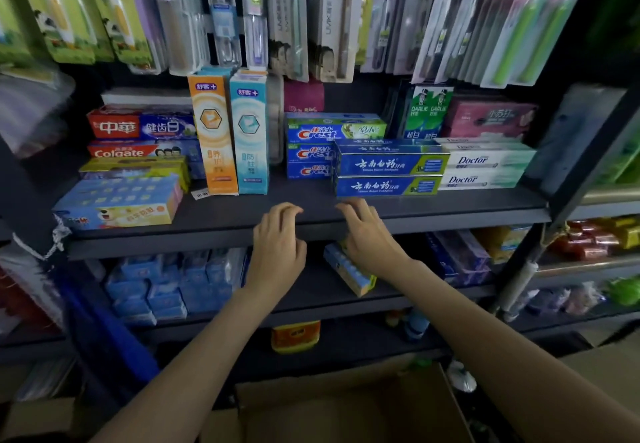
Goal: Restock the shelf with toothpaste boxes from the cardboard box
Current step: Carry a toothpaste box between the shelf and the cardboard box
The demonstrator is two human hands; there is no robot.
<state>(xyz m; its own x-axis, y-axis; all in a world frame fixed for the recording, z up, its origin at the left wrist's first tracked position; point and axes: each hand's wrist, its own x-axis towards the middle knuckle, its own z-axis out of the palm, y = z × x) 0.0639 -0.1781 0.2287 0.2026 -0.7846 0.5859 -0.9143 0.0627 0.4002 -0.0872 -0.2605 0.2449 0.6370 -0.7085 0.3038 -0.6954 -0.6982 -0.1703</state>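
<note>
Nearest you, the cardboard box [349,408] sat open below, its contents hidden. Your left hand [278,245] and right hand [367,235] hovered empty, fingers loosely curled, over the shelf's [450,216] front edge. Behind them 2 blue toothpaste boxes [388,174] lay stacked, with bare shelf in front, so restocking looked unfinished.

Shelf [415,216]: dark matt metal, smooth. Toothpaste boxes [389,165]: glossy printed card. Cardboard box [346,408]: matt brown, plain. Toothbrush packs [287,20]: clear shiny plastic w/ card backs.
</note>
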